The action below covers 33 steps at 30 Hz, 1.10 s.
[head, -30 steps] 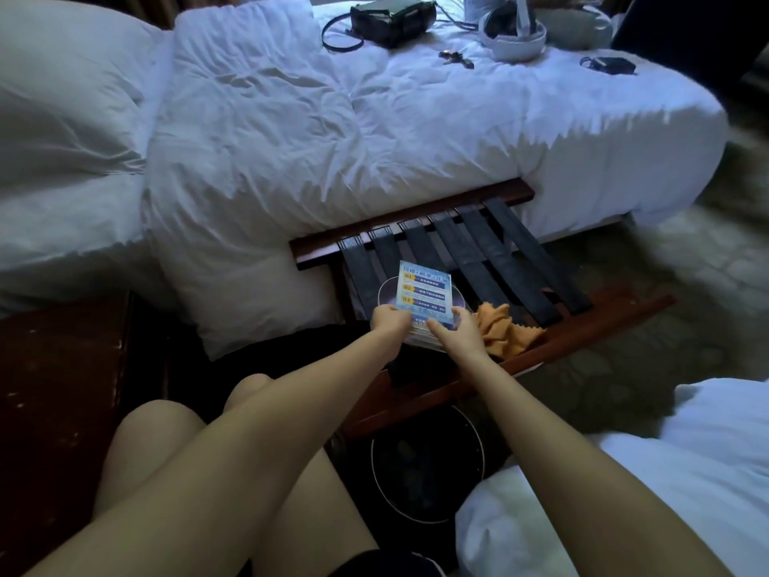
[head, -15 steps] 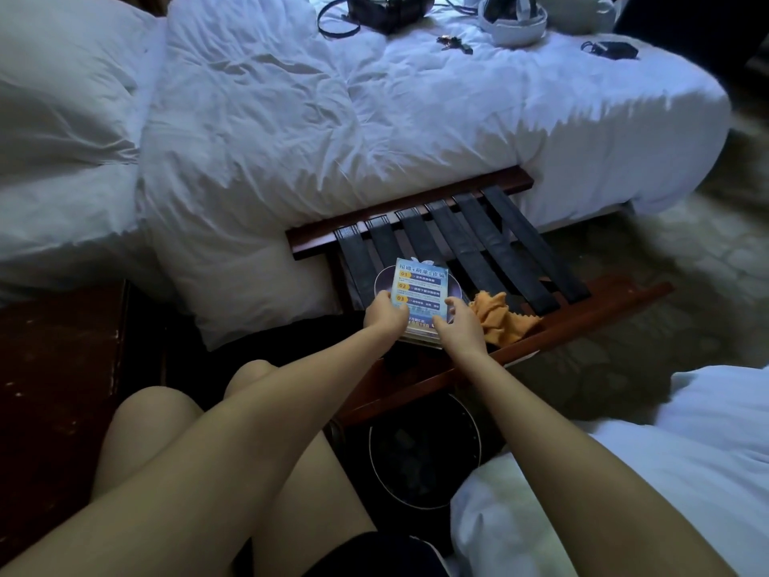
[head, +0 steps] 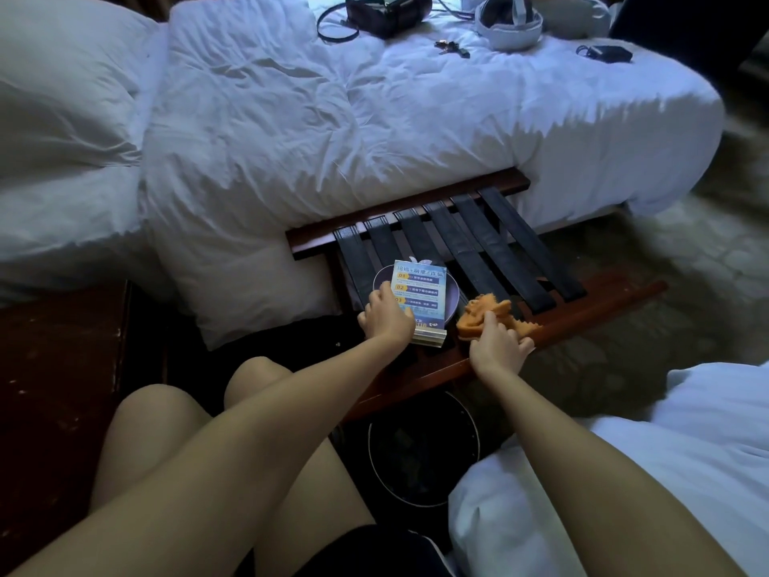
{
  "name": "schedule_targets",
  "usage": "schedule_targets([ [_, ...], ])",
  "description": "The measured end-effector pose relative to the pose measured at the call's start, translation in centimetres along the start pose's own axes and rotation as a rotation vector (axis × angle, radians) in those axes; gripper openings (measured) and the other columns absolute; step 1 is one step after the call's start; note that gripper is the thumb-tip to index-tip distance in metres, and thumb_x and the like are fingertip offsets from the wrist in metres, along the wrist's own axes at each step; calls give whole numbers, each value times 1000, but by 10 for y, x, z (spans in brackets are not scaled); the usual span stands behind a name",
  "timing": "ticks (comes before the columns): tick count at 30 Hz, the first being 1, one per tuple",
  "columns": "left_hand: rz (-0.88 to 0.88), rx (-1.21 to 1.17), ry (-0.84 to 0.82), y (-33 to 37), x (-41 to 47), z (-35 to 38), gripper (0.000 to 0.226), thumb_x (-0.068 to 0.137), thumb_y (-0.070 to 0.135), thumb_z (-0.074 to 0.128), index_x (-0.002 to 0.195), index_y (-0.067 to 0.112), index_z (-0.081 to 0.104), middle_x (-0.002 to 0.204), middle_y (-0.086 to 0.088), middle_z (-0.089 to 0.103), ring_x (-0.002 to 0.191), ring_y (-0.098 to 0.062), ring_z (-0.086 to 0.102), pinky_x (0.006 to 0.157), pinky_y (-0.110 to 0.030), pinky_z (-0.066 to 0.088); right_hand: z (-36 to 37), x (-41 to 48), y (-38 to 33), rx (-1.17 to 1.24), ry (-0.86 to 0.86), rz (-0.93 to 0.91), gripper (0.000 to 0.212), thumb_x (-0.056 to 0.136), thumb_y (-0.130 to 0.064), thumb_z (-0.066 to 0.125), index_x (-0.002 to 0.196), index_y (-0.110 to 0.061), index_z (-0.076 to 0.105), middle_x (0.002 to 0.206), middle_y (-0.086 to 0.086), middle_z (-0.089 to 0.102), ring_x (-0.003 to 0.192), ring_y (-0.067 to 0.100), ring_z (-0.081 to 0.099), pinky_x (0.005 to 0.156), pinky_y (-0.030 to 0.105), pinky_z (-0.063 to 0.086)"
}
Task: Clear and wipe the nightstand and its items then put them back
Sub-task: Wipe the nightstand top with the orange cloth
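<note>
Head camera showed me the left hand [head: 389, 317] gripping the printed acrylic sign [head: 422, 290] at its left side, the sign lying across a shallow round dish [head: 379, 280] on the strapped luggage rack [head: 478, 243] beside the bed. I noted the right hand [head: 497, 347] with fingers curled onto the orange cloth [head: 482, 312], just right of the dish on the rack. Beneath the rack stood a round bin [head: 420, 451], its contents too dark to make out.

Blue sign card [head: 421, 290] beside orange cloth [head: 483, 311]
</note>
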<state>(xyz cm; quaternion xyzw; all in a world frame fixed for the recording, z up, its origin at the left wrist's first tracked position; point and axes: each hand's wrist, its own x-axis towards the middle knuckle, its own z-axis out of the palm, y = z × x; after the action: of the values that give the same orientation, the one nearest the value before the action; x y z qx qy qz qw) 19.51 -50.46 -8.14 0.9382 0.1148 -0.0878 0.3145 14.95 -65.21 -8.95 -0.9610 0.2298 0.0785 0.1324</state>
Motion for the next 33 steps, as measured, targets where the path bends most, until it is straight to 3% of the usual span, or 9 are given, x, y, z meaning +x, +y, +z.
schedule_targets([
  [4,21,-68,76,6,-4,-4,65,88,23,52,142,17,16,142,-8,33,124,-24,39,102,-41,22,-2,0,5,105,40,32,10,94,-18,47,102,-21,51,106,9,61,111,28,49,105,48,26],
  [12,116,-221,109,16,-15,-11,60,90,22,50,142,14,19,139,-9,35,126,-23,36,103,-41,24,-28,-2,-2,460,281,49,18,98,-19,36,106,-16,51,113,5,59,113,27,46,97,44,23],
  [17,228,-492,191,36,-30,-24,59,89,24,54,141,19,26,142,-4,37,124,-23,41,103,-41,35,-71,-3,-19,609,349,-140,18,99,-21,36,103,-13,51,107,7,58,111,27,48,99,43,24],
  [20,406,-614,121,50,-41,-40,56,87,28,58,138,29,35,133,4,48,117,-16,48,97,-33,39,-89,-9,-38,696,298,-293,18,99,-20,37,100,-8,51,106,11,55,108,28,48,99,46,31],
  [22,461,-687,80,57,-47,-53,49,83,30,59,131,25,47,118,1,59,108,-17,55,93,-37,45,-98,-16,-52,820,224,-365,17,99,-17,39,99,-5,50,105,15,51,103,30,49,95,48,38],
  [25,396,-723,88,56,-49,-77,35,80,38,56,105,15,61,99,-9,66,95,-26,61,85,-46,49,-108,-34,-73,1034,106,-455,13,99,-14,39,92,-10,49,91,11,56,87,23,54,79,28,48],
  [27,352,-789,140,47,-50,-97,18,83,34,61,85,16,61,81,-4,65,79,-19,62,76,-40,52,-112,-47,-89,1124,71,-478,16,99,-14,41,85,-16,48,79,0,55,76,12,55,60,12,45],
  [29,352,-863,216,34,-53,-123,14,86,23,63,75,20,56,71,2,61,69,-11,56,70,-34,49,-113,-60,-110,1208,-8,-518,14,98,-14,43,86,-15,49,76,-3,56,65,0,59,51,10,43],
  [33,301,-909,435,-13,-63,-185,18,90,15,56,74,20,51,70,6,55,73,-12,54,75,-33,48,-106,-92,-164,1156,-222,-728,11,92,-15,57,98,-13,48,82,0,57,68,0,57,61,15,46],
])
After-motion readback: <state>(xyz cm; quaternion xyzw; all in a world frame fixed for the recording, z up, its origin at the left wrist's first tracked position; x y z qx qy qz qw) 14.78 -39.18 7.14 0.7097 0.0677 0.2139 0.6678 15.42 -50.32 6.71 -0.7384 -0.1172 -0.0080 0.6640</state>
